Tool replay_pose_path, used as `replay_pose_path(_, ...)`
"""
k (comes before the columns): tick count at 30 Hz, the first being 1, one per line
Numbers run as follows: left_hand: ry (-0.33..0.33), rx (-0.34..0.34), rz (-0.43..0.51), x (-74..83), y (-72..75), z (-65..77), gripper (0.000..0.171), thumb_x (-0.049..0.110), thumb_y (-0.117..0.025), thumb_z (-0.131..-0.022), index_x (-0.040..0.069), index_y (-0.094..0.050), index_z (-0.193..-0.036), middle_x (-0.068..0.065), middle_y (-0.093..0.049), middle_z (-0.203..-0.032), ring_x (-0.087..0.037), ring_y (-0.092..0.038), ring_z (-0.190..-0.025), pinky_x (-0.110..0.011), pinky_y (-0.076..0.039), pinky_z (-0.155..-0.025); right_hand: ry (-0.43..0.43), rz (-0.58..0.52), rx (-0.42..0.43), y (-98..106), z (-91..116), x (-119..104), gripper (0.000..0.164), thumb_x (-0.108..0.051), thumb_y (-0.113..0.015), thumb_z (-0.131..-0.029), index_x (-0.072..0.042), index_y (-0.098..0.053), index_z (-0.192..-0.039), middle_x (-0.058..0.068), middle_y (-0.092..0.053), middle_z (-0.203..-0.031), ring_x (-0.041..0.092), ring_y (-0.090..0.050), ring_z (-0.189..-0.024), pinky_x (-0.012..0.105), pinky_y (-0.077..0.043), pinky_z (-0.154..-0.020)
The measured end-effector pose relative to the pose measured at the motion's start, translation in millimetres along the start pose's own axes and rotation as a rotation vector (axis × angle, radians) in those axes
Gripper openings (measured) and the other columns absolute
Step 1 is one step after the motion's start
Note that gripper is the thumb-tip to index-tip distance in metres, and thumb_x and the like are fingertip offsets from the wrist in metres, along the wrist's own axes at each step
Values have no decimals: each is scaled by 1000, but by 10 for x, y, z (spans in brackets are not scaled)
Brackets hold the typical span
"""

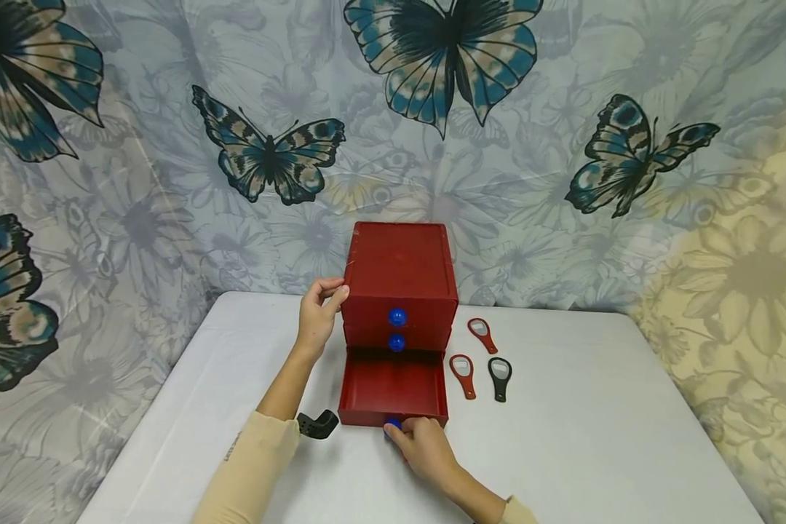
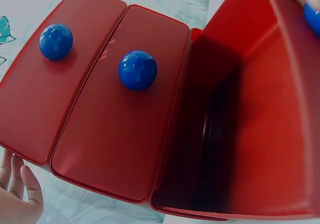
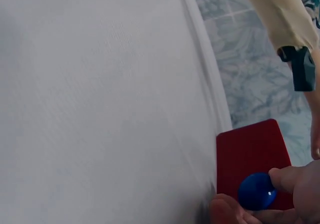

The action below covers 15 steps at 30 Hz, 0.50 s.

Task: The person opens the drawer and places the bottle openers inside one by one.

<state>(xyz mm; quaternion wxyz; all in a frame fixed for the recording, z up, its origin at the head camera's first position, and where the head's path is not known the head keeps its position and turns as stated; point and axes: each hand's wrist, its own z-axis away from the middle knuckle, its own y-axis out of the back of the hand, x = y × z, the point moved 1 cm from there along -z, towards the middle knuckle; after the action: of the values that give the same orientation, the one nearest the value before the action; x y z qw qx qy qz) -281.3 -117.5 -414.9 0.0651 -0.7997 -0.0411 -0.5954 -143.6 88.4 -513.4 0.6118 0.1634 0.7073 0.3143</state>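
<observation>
A red drawer cabinet stands on the table with its bottom drawer pulled out. Nothing shows on the visible part of that drawer's floor. My right hand pinches the blue knob of this drawer between thumb and fingers. Against the cabinet's left side, near the top front, rests my left hand, its fingers fairly straight. The left wrist view shows the two upper drawers closed, each with a round blue knob.
To the cabinet's right lie two red bottle-opener-shaped tools and a black one. White cloth covers the table. Behind it hangs a butterfly-patterned cloth. A black wrist camera mount sits beside the left forearm.
</observation>
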Motion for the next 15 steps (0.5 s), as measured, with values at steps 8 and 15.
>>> replay_pose_path(8,14,-5,-10,6,19,-8,28,12,-62,-95,-5,-57,-115,-18,-58,-126,0,-56,-94,-22,-45,-77,-9,-22,-172,178,26,4,39,-35,-65,-92,-4,-71,-68,-7,-51,-48,1,-42,-44,18,-33,-42)
replay_pose_path(15,40,-15,-11,41,14,3,28,8,-61,-95,-8,-55,-117,-20,-56,-129,2,-55,-92,-24,-45,-78,-41,-50,-497,772,-35,163,38,-31,-68,-91,-1,-71,-68,5,-62,-57,12,-55,-47,30,-49,-45)
